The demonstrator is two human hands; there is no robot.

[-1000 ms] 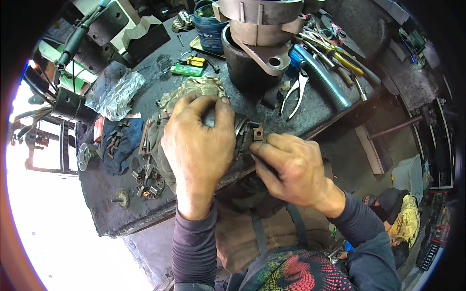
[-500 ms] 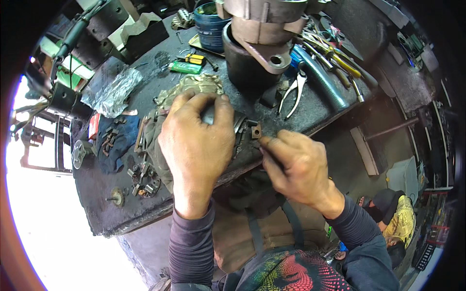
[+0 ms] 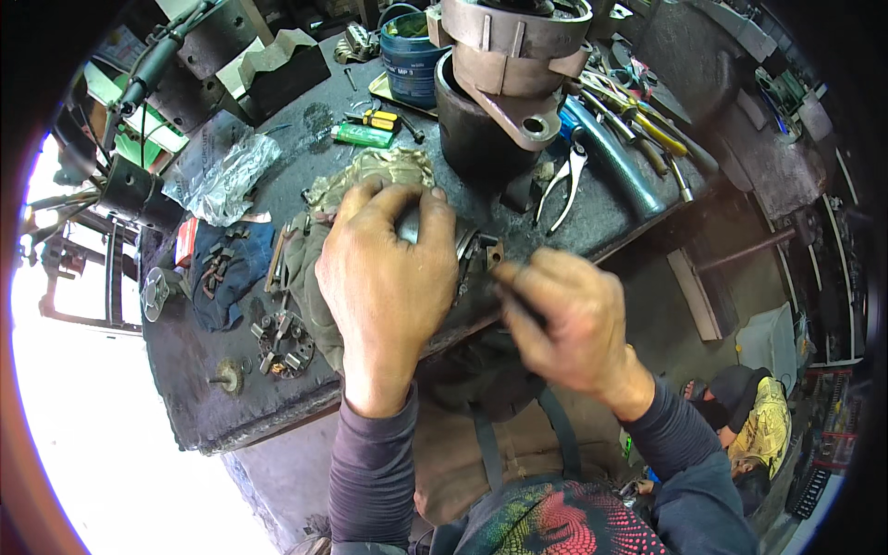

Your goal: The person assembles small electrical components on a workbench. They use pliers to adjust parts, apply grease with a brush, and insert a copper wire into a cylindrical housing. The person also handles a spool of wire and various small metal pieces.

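My left hand [image 3: 387, 268] is closed over a grey rounded metal part [image 3: 407, 227], fingers bent around its top; the palm hides most of it. The part rests on crumpled olive cloth [image 3: 305, 268]. From its right side sticks out a small brownish metal tab with a hole [image 3: 495, 254]. Just beside that tab, my right hand [image 3: 572, 314] is closed, thumb and forefinger pinched together near the bench edge. Motion blurs those fingertips, and what they hold cannot be made out.
A large metal housing [image 3: 518, 65] stands in a dark cylinder [image 3: 481, 134] behind my hands. White-handled pliers [image 3: 564, 185] and several tools lie to the right. A blue bucket [image 3: 412, 69], a green lighter [image 3: 363, 136] and a round brush-holder-like part [image 3: 282, 344] are on the bench [image 3: 185, 398]. Someone crouches [image 3: 763, 421] at lower right.
The whole view has shifted slightly. My left hand stays on the metal part. My right hand stays by the tab, its fingertips now more blurred.
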